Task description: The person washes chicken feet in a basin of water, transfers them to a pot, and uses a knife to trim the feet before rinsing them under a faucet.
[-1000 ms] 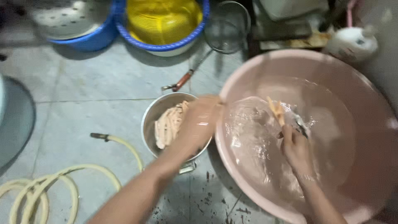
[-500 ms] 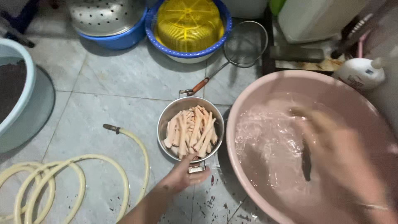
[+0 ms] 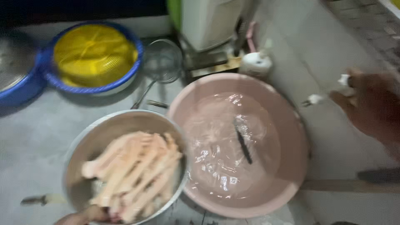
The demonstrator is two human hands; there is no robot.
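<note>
A metal pot full of pale pink strips is raised close to me at the lower left. At the bottom edge, my left hand grips the pot's near rim; only the fingers show. To the right of the pot sits a wide pink basin holding water, with a dark knife lying under the surface. Blurred, my right hand hovers to the right of the basin with fingers spread and nothing seen in it, next to a small white object.
A yellow colander rests in a blue basin at the back left, beside another blue basin. A wire strainer, a white bottle and a white appliance stand behind. A hose end lies on the grey tiles.
The pot has come up off the floor toward me in my left hand. My right hand has left the water and swung out to the right of the basin.
</note>
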